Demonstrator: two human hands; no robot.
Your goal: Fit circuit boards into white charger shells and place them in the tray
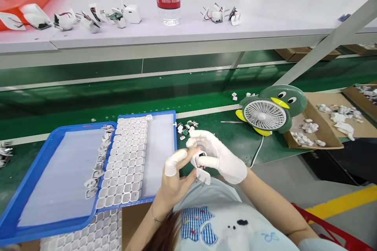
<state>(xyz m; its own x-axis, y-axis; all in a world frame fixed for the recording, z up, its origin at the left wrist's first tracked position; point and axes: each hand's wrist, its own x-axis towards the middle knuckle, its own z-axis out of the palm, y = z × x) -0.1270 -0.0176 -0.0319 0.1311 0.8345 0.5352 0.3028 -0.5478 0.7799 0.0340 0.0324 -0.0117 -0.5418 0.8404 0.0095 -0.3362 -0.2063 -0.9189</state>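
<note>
Holding the work in front of your shirt, you kept it apart from the trays. Leftmost, a cluster of parts (pixel 5 155) was cut off by the frame edge. A blue tray (pixel 55 172) came next, with a column of small white parts (pixel 100 160) along its right side. Beside it, a second blue tray (pixel 160 145) bore tight rows of white housings (pixel 126 153).

Your left hand (pixel 173 178), one finger covered, was closed narrowly around an open white shell (pixel 193 160); the far fingertips were hidden. A pronged plate (pixel 203 176) stood just below the opening. Your gloved right hand (pixel 219 157) had one digit at that opening, the others curled above; whether it gripped anything, I couldn't tell.

The step looked like handling the shell's innards, and the next move seemed to call for a steady left hold and light fingertip pressure. The glove hid most of the inside. Right of you, past the penguin fan (pixel 263 111), a cardboard box's (pixel 326 135) contents were too small to identify.
</note>
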